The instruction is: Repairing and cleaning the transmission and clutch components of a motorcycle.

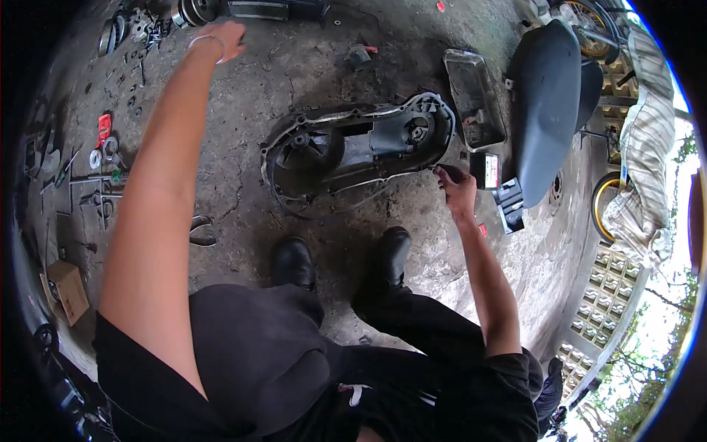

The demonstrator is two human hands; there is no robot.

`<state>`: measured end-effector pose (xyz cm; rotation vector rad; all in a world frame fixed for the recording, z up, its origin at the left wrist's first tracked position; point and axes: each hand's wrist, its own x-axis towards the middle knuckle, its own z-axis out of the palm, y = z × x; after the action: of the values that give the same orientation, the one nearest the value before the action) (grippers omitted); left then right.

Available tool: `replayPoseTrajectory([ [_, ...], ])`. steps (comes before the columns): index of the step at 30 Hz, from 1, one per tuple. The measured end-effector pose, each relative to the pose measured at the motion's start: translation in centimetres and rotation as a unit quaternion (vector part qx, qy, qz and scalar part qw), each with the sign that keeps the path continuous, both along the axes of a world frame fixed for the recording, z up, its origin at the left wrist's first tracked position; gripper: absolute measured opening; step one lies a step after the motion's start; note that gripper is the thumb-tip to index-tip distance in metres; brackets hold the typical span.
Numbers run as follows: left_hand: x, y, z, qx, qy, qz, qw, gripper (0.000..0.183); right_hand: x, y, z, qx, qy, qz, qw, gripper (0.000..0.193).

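Note:
A long oval metal scooter transmission cover (372, 140) lies on the concrete in front of my boots, its hollow, ribbed inside facing up. A thin dark strip, like a gasket or belt, curves loosely along its lower left rim. My right hand (459, 193) is closed in a pinch at the cover's lower right corner; a small dark thing shows at the fingertips, too unclear to name. My left arm stretches far forward. My left hand (223, 40), fingers apart and seemingly holding nothing, hovers just right of round metal pulley parts (194, 12).
Right of the cover are a shallow metal tray (451, 62), a black scooter seat (545, 103) and a small box (485, 171). Wrenches (99, 177), a red packet (104, 130) and loose small parts lie on the left. A cardboard box (68, 292) stands lower left.

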<state>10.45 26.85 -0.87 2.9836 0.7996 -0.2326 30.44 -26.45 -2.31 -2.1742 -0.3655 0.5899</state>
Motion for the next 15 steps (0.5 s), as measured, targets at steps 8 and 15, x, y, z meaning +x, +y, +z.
replayPoseTrajectory([
  [8,11.3,-12.6,1.3,-0.152,-0.214,-0.078,0.962,0.049,-0.5,1.0,-0.4,-0.083,-0.161,0.078,0.98,0.017],
  [15,16.5,-21.8,-1.6,-0.268,-0.285,-0.119,0.913,0.065,-0.1,0.9,-2.2,-0.108,-0.189,0.056,0.974,0.014],
])
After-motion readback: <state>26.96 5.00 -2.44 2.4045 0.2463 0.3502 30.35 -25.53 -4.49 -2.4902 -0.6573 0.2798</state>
